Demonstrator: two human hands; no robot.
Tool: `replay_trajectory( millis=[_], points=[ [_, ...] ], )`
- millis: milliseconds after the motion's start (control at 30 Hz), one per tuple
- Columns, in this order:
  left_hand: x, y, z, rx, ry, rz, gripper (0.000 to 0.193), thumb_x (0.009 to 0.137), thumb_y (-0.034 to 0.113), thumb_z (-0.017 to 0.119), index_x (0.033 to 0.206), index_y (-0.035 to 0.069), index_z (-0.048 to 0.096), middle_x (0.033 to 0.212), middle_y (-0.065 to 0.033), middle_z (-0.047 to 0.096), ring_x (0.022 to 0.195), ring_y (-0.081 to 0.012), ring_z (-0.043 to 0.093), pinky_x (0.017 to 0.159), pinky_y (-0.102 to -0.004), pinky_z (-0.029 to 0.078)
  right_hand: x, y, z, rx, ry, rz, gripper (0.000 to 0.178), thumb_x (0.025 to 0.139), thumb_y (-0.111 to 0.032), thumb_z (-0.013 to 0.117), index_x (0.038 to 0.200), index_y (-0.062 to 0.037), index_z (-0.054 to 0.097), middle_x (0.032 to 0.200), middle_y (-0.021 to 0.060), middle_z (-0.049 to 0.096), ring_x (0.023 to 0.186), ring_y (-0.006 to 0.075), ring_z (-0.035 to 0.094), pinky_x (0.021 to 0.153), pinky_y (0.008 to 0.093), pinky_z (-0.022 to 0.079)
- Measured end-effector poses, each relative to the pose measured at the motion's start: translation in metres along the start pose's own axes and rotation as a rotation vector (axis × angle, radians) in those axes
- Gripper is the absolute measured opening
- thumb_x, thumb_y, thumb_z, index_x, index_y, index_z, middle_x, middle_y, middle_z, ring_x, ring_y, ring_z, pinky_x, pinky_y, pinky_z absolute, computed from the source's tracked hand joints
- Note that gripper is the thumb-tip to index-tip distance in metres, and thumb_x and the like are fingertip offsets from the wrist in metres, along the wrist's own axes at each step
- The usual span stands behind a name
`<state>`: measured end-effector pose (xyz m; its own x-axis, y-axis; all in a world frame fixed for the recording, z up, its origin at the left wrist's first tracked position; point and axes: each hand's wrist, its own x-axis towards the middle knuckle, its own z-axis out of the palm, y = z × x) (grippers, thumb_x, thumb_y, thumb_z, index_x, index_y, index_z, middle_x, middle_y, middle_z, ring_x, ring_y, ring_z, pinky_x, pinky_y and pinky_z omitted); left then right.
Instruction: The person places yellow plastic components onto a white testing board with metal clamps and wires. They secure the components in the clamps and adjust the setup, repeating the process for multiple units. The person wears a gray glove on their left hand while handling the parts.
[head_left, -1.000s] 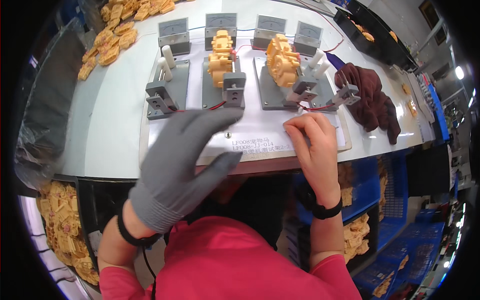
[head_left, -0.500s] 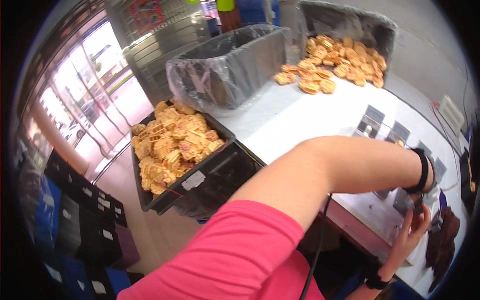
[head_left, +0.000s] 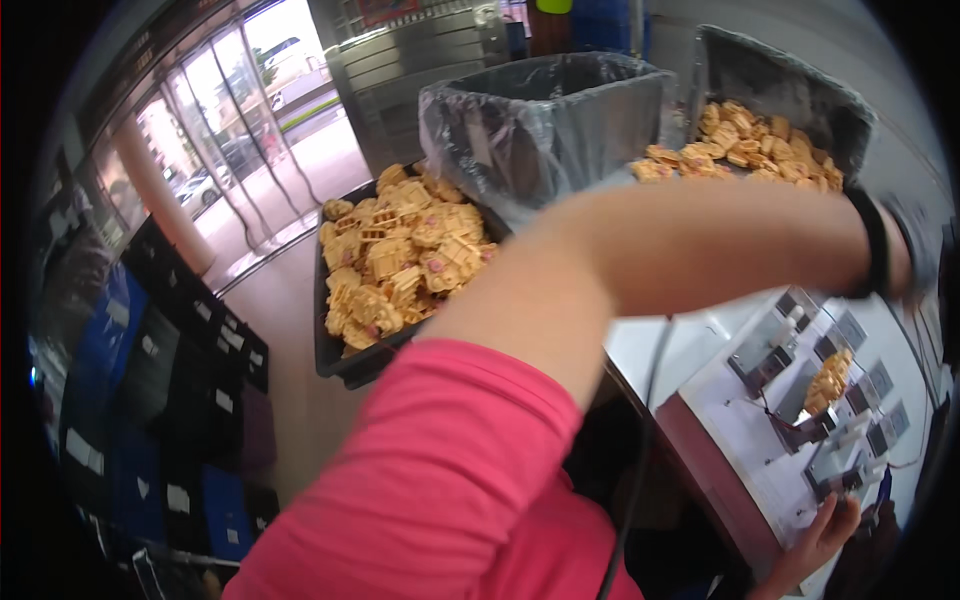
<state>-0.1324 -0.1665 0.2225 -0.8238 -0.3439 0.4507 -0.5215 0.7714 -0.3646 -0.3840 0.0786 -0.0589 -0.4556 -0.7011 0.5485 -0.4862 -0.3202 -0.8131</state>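
Observation:
My left arm, in a pink sleeve, reaches across to the right. My left hand (head_left: 916,250), beyond a black wristband, is smeared by motion at the right rim; its fingers cannot be made out. Lower down, my right hand (head_left: 822,535) has its thumb and finger bent against the near end of a metal fixture (head_left: 838,465), closed about a small dark part I cannot name. That fixture is on a white board (head_left: 725,445). A yellow moulded piece (head_left: 828,382) sits upright at a neighbouring fixture, between it and another fixture (head_left: 768,358) farther back.
A black bin (head_left: 335,362) heaped with yellow pieces (head_left: 400,260) stands at left. Behind are a plastic-lined grey bin (head_left: 570,135) and a tipped bin (head_left: 790,75) spilling more pieces. A black cable (head_left: 640,480) hangs before me. Dark and blue crates (head_left: 215,400) stand low at left.
My left hand has moved away from my right hand toward the far right, uncovering the fixtures and the yellow piece. My right hand stays at the fixture. The view has swung left.

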Motion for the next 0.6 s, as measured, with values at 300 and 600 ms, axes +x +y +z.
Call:
replay_trajectory(
  millis=[300, 600],
  points=[
    [-0.368, -0.267, -0.051, 0.202, 0.173, -1.224, 0.045, 0.078, 0.035, 0.078, 0.115, 0.010, 0.069, 0.116, -0.0195, 0.071, 0.108, -0.0370, 0.069, 0.093, -0.0448, 0.055, -0.010, -0.095, 0.024, -0.171, -0.046, -0.059, 0.035, 0.097, -0.021, 0.073, 0.112, 0.0058, 0.057, 0.105, 0.0160, 0.064, 0.095, 0.0261, 0.060, 0.086, 0.0376, 0.054],
    [-0.334, -0.142, -0.040, 0.055, -0.144, -1.121, 0.065, 0.086, 0.047, 0.065, 0.142, 0.016, 0.055, 0.135, -0.0160, 0.063, 0.122, -0.0374, 0.061, 0.107, -0.0491, 0.045, -0.010, -0.101, 0.030, -0.242, -0.009, -0.135, 0.035, 0.097, -0.018, 0.073, 0.113, 0.0072, 0.055, 0.108, 0.0168, 0.060, 0.095, 0.0281, 0.058, 0.089, 0.0407, 0.051]
  ],
)
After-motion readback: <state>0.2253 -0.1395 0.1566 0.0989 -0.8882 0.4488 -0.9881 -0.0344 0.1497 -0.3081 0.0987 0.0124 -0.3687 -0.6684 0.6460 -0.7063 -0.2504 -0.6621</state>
